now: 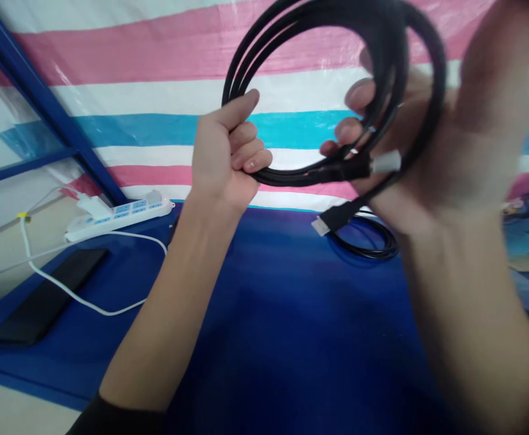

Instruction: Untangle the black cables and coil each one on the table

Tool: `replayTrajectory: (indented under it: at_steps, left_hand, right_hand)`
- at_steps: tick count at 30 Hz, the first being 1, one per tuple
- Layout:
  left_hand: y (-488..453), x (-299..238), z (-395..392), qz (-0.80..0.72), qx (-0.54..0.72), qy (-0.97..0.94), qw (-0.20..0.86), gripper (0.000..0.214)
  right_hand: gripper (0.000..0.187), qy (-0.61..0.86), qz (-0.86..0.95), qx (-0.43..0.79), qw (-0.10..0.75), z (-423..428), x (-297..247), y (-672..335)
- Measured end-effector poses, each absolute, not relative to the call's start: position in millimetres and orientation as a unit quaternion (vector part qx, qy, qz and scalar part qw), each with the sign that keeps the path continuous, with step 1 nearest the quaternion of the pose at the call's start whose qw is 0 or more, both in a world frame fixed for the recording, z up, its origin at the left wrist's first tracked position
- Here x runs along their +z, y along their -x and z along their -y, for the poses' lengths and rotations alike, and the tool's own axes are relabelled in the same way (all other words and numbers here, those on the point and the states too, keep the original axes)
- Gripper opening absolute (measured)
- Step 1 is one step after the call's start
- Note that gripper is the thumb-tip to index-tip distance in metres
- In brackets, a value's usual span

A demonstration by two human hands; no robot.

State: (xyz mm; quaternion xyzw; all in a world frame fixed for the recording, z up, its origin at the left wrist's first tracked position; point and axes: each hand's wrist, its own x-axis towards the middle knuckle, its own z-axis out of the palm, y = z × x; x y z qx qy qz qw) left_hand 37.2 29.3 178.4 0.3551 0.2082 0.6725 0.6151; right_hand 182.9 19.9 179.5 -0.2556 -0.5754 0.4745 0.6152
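Note:
A coiled black USB cable (pixel 291 176) hangs in front of me, held up above the blue tabletop. My left hand (pixel 228 142) is closed round the left side of the coil. The strands on the right side lie across the curled fingers of my right hand (pixel 432 139), whose thumb stands apart; that hand is partly blurred. The cable's flat USB plug (pixel 321 226) dangles below the coil. Its other connector (pixel 386 161), with a whitish end, points right in front of my right palm.
Another coiled black cable (pixel 368 251) lies at the back of the blue table (pixel 269 326). At the left are a white power strip (pixel 119 214), a white cord (pixel 105 312) and a flat black object (pixel 49 296). A striped plastic sheet (pixel 156 54) hangs behind, beside a blue frame post (pixel 33 78).

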Motion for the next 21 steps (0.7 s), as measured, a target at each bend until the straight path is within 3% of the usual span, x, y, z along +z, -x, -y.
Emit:
replayTrajectory:
  at_steps: [5, 10, 12, 15, 21]
  left_hand:
    - [-59, 154, -48, -0.189, 0.718, -0.201, 0.639, 0.024]
    - [-78, 141, -47, -0.166, 0.708, -0.148, 0.671, 0.016]
    - [-80, 139, -48, -0.171, 0.706, -0.154, 0.67, 0.015]
    - [-76, 138, -55, -0.192, 0.7, -0.186, 0.662, 0.016]
    - [-31, 134, -67, -0.294, 0.606, -0.426, 0.604, 0.02]
  right_hand:
    - [0.047, 0.163, 0.459, 0.587, 0.646, -29, 157, -168]
    - [0.058, 0.144, 0.458, 0.562, 0.674, -30, 147, -166]
    - [0.045, 0.143, 0.456, 0.547, 0.687, -31, 146, -162]
    - [0.011, 0.168, 0.437, 0.551, 0.691, -34, 148, -157]
    - [0.02, 0.248, 0.461, 0.658, 0.542, -42, 151, -176]
